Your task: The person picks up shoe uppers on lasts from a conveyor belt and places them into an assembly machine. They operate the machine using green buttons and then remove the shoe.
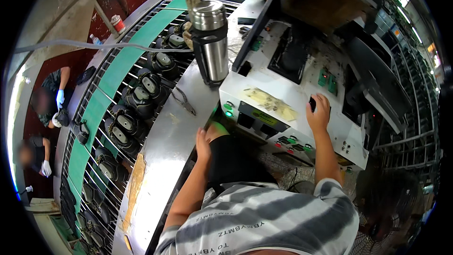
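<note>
1. our right hand (pixel 319 112) rests on top of the white machine housing (pixel 288 99), fingers curled down over a small dark knob (pixel 312 103); it has a loose grip on that knob. if the palm slides toward us, it could brush the row of green and red buttons (pixel 290 141) on the front face and trigger something unintended.
2. our left hand (pixel 203 145) lies flat and open against the edge of the steel counter (pixel 170 137), holding nothing. it sits just beside the gap between counter and machine, so we judge a pinch risk there.
3. the steel flask (pixel 211 38) stands upright on the counter's far end, close to the machine's corner; a bump from an elbow could tip it onto the conveyor rack (pixel 101 113).
4. a pair of pliers (pixel 183 100) lies loose on the counter and could be knocked between the rails.
5. the knob itself is small, black and mostly hidden under our fingers, near the right part of the machine top; we cannot tell its exact shape.
6. black shoes (pixel 141 95) ride soles-up on the rack, well apart from both hands.
</note>
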Action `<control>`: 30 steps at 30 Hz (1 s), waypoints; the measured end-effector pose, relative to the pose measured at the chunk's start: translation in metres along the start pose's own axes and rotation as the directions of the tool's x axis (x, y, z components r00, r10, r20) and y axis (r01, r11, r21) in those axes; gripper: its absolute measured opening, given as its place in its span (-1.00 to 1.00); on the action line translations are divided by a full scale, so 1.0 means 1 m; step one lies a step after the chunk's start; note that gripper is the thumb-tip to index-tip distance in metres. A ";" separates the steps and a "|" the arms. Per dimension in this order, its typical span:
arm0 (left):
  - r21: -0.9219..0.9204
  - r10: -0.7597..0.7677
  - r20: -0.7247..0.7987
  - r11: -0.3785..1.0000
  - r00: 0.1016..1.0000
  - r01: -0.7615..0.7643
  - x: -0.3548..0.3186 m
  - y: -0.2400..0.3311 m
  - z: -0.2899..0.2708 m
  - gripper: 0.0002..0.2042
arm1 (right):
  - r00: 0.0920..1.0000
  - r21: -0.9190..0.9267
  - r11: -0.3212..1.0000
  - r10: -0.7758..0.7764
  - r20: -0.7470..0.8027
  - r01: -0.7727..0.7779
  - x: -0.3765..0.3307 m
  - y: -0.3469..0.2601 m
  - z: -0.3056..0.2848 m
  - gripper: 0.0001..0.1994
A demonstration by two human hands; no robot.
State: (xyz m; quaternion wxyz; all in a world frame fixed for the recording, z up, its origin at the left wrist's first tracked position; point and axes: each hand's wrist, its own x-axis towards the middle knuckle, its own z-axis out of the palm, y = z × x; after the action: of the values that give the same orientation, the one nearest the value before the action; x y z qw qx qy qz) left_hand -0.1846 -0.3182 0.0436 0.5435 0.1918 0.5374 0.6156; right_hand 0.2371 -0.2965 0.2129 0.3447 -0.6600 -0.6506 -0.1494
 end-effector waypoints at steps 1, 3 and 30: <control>-0.117 -0.092 0.029 0.989 0.995 0.094 0.012 -0.007 0.022 -0.61 | 0.999 -0.042 0.998 0.037 -0.033 -0.038 -0.014 0.008 -0.018 -0.62; -0.288 -0.222 0.171 0.920 0.960 0.264 0.029 -0.008 0.066 -0.67 | 0.991 -0.088 0.991 0.096 -0.092 -0.104 -0.027 0.041 -0.047 -0.64; 0.757 0.736 -0.077 0.483 0.673 -0.441 -0.020 -0.003 -0.237 -0.84 | 0.518 -0.238 0.461 0.785 -0.339 -0.855 0.071 0.146 -0.127 -0.07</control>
State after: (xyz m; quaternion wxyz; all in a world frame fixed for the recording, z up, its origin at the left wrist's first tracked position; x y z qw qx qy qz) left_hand -0.3704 -0.4438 -0.0348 0.0606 0.4259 0.7179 0.5473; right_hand 0.4171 -0.3133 0.3115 0.2976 -0.9273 -0.1748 -0.1451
